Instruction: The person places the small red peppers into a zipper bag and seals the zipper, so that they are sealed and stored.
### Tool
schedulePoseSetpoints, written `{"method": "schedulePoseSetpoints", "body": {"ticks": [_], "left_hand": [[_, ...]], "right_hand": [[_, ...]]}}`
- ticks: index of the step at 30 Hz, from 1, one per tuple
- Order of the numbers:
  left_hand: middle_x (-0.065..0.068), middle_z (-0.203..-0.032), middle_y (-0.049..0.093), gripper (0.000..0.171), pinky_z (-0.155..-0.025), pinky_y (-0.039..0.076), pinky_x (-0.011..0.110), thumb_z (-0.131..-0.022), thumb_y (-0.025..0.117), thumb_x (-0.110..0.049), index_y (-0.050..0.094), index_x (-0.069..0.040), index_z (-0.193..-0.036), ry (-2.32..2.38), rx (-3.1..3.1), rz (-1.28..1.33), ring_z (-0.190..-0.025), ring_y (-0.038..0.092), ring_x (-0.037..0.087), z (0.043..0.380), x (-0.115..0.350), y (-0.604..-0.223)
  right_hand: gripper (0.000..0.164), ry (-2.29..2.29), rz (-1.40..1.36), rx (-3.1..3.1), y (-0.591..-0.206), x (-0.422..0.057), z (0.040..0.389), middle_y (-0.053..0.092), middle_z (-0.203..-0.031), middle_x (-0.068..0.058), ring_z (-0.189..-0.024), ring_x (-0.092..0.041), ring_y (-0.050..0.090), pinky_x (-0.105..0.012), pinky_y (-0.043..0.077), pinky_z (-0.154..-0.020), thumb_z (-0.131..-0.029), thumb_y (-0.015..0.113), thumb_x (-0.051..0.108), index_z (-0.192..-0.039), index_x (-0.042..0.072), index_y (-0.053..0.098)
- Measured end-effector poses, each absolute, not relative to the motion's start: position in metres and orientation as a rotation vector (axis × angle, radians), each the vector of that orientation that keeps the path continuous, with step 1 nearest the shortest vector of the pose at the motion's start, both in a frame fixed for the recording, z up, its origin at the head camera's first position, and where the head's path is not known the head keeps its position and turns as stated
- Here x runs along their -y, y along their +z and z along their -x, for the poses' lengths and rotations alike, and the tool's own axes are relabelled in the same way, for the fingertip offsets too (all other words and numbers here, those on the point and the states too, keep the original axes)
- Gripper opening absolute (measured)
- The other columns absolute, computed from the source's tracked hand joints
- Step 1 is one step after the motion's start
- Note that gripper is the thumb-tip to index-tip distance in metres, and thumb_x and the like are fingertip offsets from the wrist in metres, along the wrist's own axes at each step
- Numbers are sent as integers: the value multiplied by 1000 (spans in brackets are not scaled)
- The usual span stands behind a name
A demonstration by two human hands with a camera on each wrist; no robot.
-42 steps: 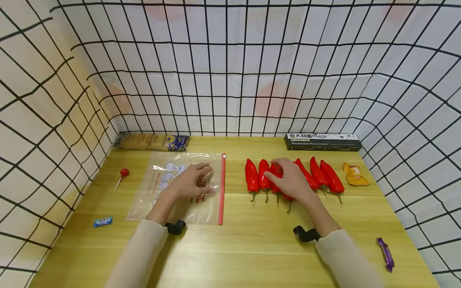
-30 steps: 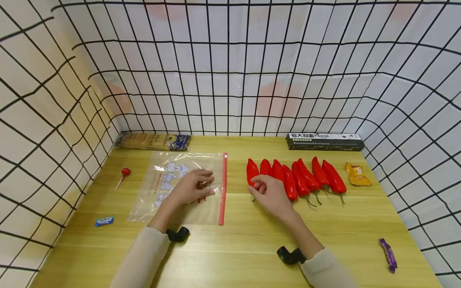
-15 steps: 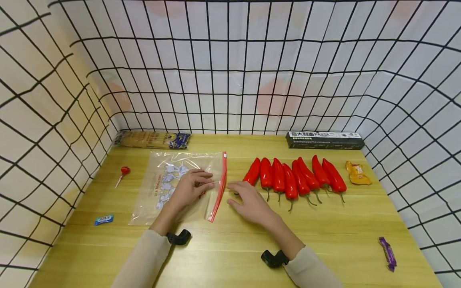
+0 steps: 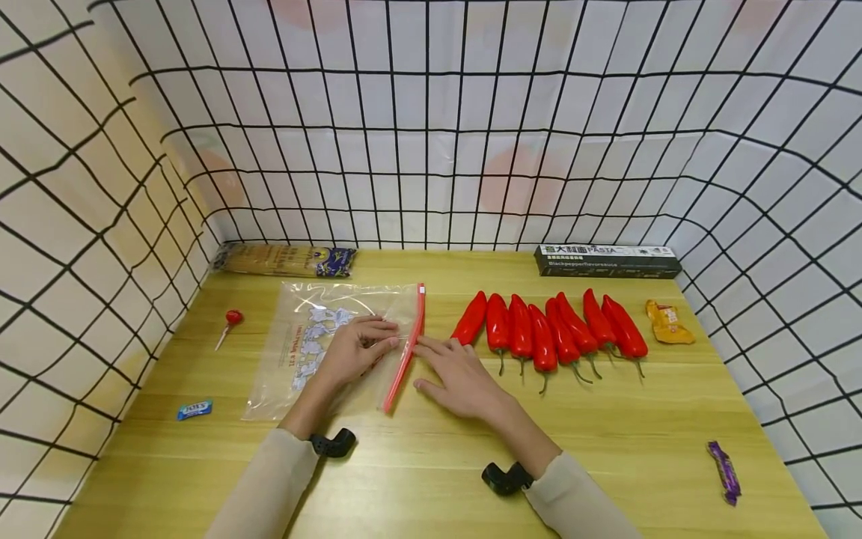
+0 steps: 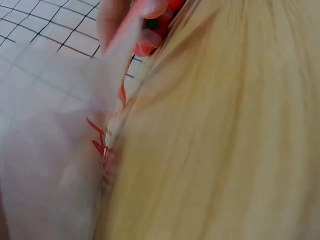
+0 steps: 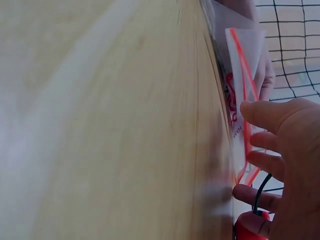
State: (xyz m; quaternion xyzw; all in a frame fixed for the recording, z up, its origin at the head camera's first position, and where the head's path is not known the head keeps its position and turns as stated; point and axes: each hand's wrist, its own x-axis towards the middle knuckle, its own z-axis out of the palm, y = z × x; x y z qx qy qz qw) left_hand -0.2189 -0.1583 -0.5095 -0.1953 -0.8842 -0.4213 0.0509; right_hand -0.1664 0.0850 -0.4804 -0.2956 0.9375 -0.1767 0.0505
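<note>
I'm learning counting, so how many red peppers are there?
8, in a row. Left to right: first pepper, partly covered by the right hand; second; third; fourth; fifth; sixth; seventh; eighth, nearest the yellow packet. A hand could hide another.

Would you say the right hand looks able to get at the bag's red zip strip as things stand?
Probably yes: the right hand has its fingertips at the red zip strip, with nothing visible in between.

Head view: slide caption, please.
Left hand on a clear zip bag, right hand at its red edge, red peppers alongside.
</note>
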Motion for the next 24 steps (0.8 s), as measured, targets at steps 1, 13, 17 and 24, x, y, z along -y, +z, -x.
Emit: {"method": "schedulePoseSetpoints", "body": {"ticks": [1, 13, 17, 24], "left_hand": [[-8, -114, 72, 25, -110, 37, 44, -87, 72, -38, 77, -21, -106, -1295, 2691, 583, -127, 53, 21, 219, 158, -510], [-15, -112, 69, 18, -104, 44, 43, -88, 69, -44, 75, -32, -99, -1537, 2590, 397, -116, 58, 11, 210, 164, -498], [-13, -106, 70, 21, -94, 50, 40, -90, 63, -49, 72, -33, -100, -1513, 2517, 337, -106, 63, 9, 209, 169, -488], [4, -94, 70, 21, -87, 54, 26, -92, 67, -29, 70, -16, -109, -1606, 2328, 450, -90, 66, 15, 208, 169, -479]], "right_hand": [[57, -512, 909, -2854, -481, -85, 166, 33, -157, 7, -131, -23, 41, -48, 33, -107, -97, 51, 50, -149, 29, 39], [44, -354, 961, -2894, -475, -88, 164, 47, -149, 6, -119, -22, 44, -43, 34, -98, -99, 48, 47, -139, 29, 54], [38, -368, 934, -2923, -472, -95, 163, 55, -141, 6, -119, -21, 46, -43, 35, -98, -98, 51, 46, -130, 28, 62], [30, -488, 932, -2924, -471, -107, 162, 62, -129, 8, -119, -19, 47, -41, 36, -97, -97, 55, 43, -120, 28, 67]]}}
